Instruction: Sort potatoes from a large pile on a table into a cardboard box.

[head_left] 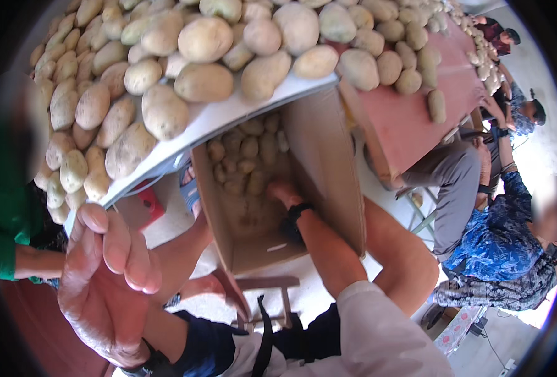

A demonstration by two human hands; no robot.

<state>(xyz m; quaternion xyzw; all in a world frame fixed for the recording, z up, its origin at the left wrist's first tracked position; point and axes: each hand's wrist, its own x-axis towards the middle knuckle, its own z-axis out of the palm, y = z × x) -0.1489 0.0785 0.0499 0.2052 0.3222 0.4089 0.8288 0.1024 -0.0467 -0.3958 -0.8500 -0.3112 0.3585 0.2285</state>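
Observation:
My left hand (pixel 111 278) is raised close to the camera at the lower left, palm turned up and fingers half curled. Nothing shows in it. Down inside an open cardboard box (pixel 323 136) is my right hand (pixel 284 192), beside a layer of potatoes (pixel 248 148) at the far end of the box floor. Blur and shadow hide its fingertips, so whether it grips a potato is unclear. Beyond the box, a large heap of potatoes (pixel 203 40) covers a white tabletop (pixel 307 87), some lying close to its near edge.
Adjoining on the right is a red tabletop (pixel 429 136) with more potatoes (pixel 389 68). People sit along it, one in a blue patterned shirt (pixel 495 240). A person in a green top (pixel 7 235) is at the left. My legs flank the box; a wooden stool (pixel 266 282) stands below it.

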